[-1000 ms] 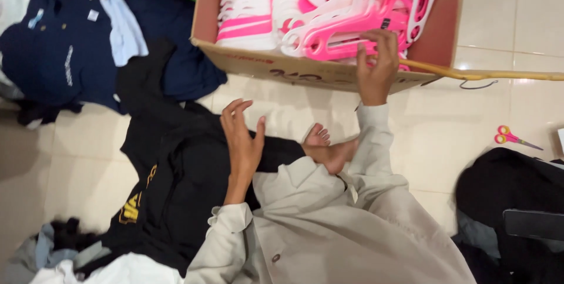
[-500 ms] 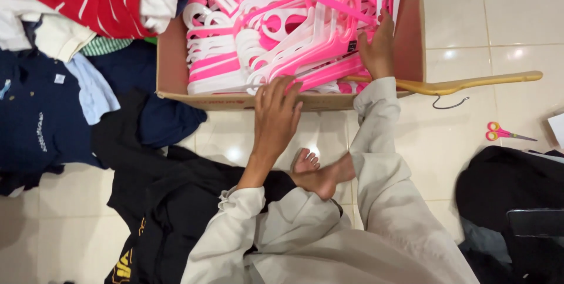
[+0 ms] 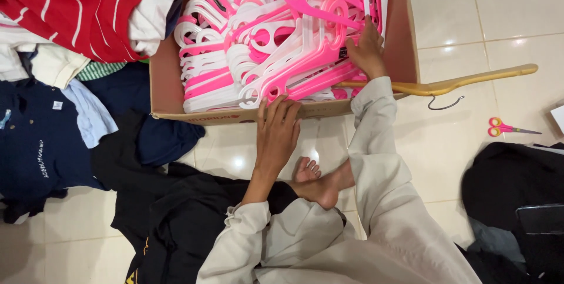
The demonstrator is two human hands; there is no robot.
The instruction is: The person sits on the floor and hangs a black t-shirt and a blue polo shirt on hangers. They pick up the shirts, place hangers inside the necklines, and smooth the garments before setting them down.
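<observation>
Now, left hand (image 3: 278, 134): fingers spread narrow on the brown cardboard box (image 3: 405, 37) front rim.
Right hand (image 3: 367, 49): inside box, seemingly gripping pink plastic hangers (image 3: 294, 43).

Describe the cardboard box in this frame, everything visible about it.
The cardboard box is brown, open-topped, and sits on the pale tiled floor. It is filled with pink and white plastic hangers. The left hand rests on its near wall; the right hand reaches inside among the hangers. A wooden hanger lies across its corner.

Glossy cream floor tiles (image 3: 499, 19) with thin grout lines and small bright ceiling-light reflections.
</observation>
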